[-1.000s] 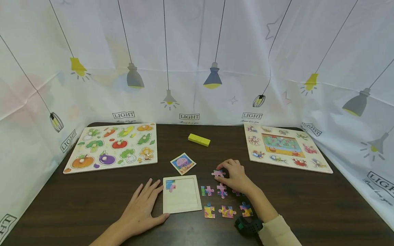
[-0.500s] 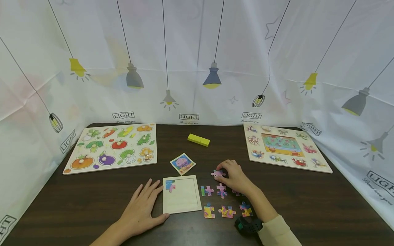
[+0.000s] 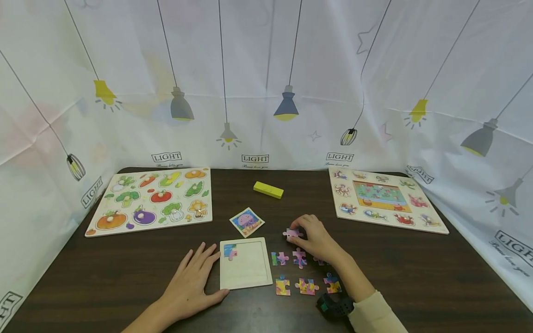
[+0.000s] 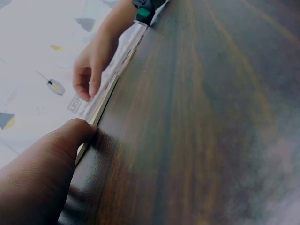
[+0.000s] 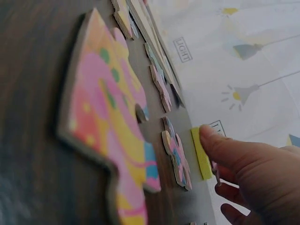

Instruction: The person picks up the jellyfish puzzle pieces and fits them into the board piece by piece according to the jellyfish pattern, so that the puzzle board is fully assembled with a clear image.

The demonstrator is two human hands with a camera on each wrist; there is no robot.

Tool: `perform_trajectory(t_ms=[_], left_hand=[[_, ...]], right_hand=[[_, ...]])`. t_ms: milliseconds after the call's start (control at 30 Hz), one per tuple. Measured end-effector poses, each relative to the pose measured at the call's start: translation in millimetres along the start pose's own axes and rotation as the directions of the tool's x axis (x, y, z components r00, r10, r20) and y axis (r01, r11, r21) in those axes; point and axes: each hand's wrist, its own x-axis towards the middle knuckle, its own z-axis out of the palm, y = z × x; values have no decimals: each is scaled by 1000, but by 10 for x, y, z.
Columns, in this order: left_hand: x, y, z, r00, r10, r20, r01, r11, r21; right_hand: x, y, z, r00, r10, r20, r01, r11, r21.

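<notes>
My right hand (image 3: 318, 240) pinches a pink jigsaw piece (image 3: 291, 234) between thumb and fingers, just above the table behind the other loose pieces. In the right wrist view only a thin edge of that piece shows beneath the thumb. My left hand (image 3: 187, 286) lies with spread, straight fingers at the left side of a pale wooden puzzle tray (image 3: 250, 276). Its thumb (image 4: 70, 136) touches the tray's near edge in the left wrist view. One blue and pink corner piece (image 3: 230, 251) sits in the tray's upper left. A picture card (image 3: 247, 222) with a pink octopus lies behind the tray.
Several loose pieces lie right of the tray, among them a yellow one (image 3: 283, 286) and a pink one (image 3: 300, 258); the forearm partly covers another. Behind are a yellow block (image 3: 268, 189), a vegetable board (image 3: 151, 199) and a sea-animal board (image 3: 387, 199).
The right hand has raised the pink jigsaw piece slightly and shifted it a little to the left. The left hand and the tray stay in place.
</notes>
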Motion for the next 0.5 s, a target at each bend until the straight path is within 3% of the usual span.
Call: perform_trajectory(t_ms=[333, 500], left_hand=[[3, 3, -7, 1000, 3, -7, -3, 1000, 2], [-2, 6, -7, 1000, 0, -2, 0, 1000, -1]], right_hand=[[34, -243, -68, 998, -51, -31, 52, 998, 27], [41, -371, -61, 998, -68, -9, 69, 996, 55]])
